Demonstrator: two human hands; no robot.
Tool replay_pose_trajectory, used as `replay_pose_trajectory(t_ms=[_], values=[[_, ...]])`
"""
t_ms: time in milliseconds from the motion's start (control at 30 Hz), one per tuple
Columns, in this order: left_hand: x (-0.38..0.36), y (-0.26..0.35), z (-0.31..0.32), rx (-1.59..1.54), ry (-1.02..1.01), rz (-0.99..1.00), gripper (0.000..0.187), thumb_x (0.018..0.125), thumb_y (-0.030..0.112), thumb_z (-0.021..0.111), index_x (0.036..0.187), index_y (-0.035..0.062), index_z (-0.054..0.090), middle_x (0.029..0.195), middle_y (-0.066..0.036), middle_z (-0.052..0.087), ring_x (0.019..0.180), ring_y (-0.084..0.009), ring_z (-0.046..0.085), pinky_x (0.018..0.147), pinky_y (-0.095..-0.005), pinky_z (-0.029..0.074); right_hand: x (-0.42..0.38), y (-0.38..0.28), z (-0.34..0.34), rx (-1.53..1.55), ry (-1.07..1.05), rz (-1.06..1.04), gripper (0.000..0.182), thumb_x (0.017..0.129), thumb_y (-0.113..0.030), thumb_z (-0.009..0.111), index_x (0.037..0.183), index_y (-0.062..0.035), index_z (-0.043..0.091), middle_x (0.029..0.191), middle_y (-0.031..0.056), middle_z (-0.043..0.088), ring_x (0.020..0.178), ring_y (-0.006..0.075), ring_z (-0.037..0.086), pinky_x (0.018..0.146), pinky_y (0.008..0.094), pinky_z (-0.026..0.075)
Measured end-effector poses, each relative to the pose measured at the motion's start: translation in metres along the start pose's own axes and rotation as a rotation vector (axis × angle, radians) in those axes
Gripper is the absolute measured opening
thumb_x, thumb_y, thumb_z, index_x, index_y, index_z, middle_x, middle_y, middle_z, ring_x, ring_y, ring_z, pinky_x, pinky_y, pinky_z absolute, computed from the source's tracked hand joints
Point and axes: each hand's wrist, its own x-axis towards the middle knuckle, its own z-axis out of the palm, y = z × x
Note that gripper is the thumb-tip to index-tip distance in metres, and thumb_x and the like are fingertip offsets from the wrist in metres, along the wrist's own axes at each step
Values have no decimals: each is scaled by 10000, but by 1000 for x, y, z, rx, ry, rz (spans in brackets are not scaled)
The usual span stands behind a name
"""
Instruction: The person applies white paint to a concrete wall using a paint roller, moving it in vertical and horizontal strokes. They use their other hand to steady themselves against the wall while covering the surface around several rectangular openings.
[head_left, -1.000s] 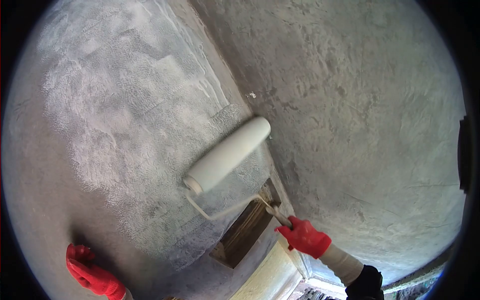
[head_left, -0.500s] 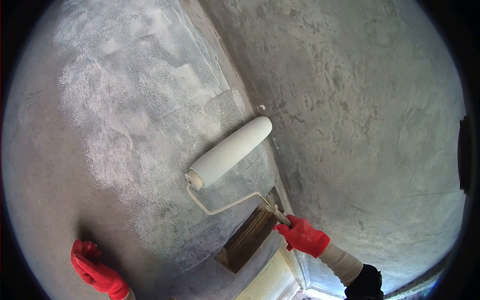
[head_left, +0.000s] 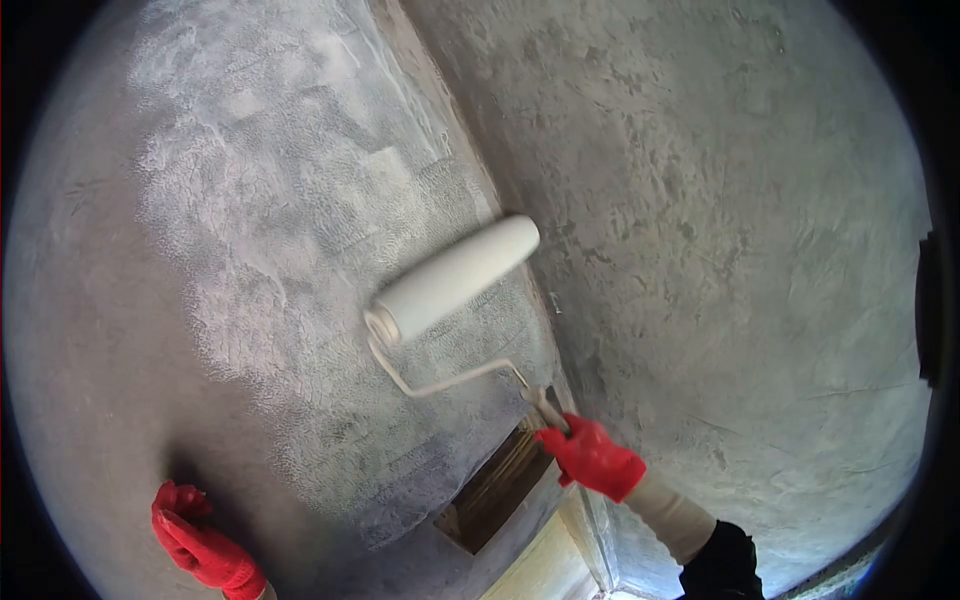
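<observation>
In a red glove, my right hand (head_left: pixel 597 457) is closed around the handle of a paint roller (head_left: pixel 455 280). Its long white sleeve lies slantwise against the partly painted wall (head_left: pixel 300 200), the far end close to the corner. A bent wire frame runs from the sleeve's near end back to the handle. At lower left my left hand (head_left: pixel 205 540), also gloved in red, is held up beside the bare grey part of the wall, fingers extended and nothing in them. Its shadow falls on the surface just above and to the right.
A rectangular recess with brown, wood-like sides (head_left: pixel 495 485) opens in the wall below the roller. Rough grey plaster covers the adjoining wall (head_left: pixel 720 220) on the right, past the corner line. Bright light comes from a pale-framed opening (head_left: pixel 550 565) at the bottom.
The roller and my right hand have shifted slightly up and left along the wall. My left hand sits slightly farther right in view, its pose unchanged.
</observation>
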Motion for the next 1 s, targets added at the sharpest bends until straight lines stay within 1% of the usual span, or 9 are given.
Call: replay_pose_trajectory(t_ms=[33,67,300,367,467,533,667,867,1000], values=[[0,-1,-1,-29,-18,-17,419,1015,342,396,1161,-9,571,924,-50,591,780,-137,518,717,-286,424,-7,-3,3,165,23,289,395,926,-309,590,1135,24,551,760,141,580,520,175,594,539,318,539],[0,-1,-1,-30,-15,-14,419,1015,342,396,1161,-9,571,924,-50,591,780,-137,518,717,-286,424,-6,-8,1,166,23,284,395,926,-309,590,1135,24,551,760,141,580,520,175,594,539,318,539],[-1,2,1,20,7,-12,412,1014,326,382,1139,-18,570,902,-62,585,752,-150,514,698,-291,422,62,-89,-32,12,19,-304,365,919,-329,574,1070,3,579,728,73,560,540,134,587,503,275,521],[-1,1,-2,20,-4,1,403,1014,325,399,1154,-12,569,916,-56,587,759,-141,514,712,-286,422,61,-122,-29,261,53,40,354,920,-321,569,1060,4,582,739,79,569,540,136,582,511,275,531],[-3,5,0,32,-18,11,396,1015,317,395,1143,-12,574,908,-59,589,753,-142,512,705,-287,423,53,-74,-22,134,1,-117,360,913,-318,580,1048,15,584,741,73,577,541,137,581,503,294,535],[-2,11,5,49,1,-10,403,1012,318,364,1089,-19,571,859,-69,569,721,-159,500,684,-299,415,28,-51,-7,241,47,117,367,906,-313,594,1053,23,582,752,69,581,542,142,584,488,303,533],[-1,16,8,35,12,-26,399,1013,310,359,1080,-20,571,857,-68,569,718,-160,501,681,-297,413,21,-32,-2,241,50,196,408,889,-368,617,998,22,573,773,67,547,557,143,568,491,306,526],[-1,11,4,57,-26,24,399,1023,309,360,1105,-13,582,859,-63,584,721,-142,507,686,-283,418,82,-150,-32,220,75,-112,473,889,-424,596,991,37,562,732,46,534,544,117,508,501,295,517],[-1,13,4,76,-35,21,390,1023,304,359,1087,-11,581,855,-60,583,719,-141,512,679,-280,418,100,-173,-30,206,96,-176,471,891,-419,592,985,40,553,724,45,522,547,109,481,495,292,510]])
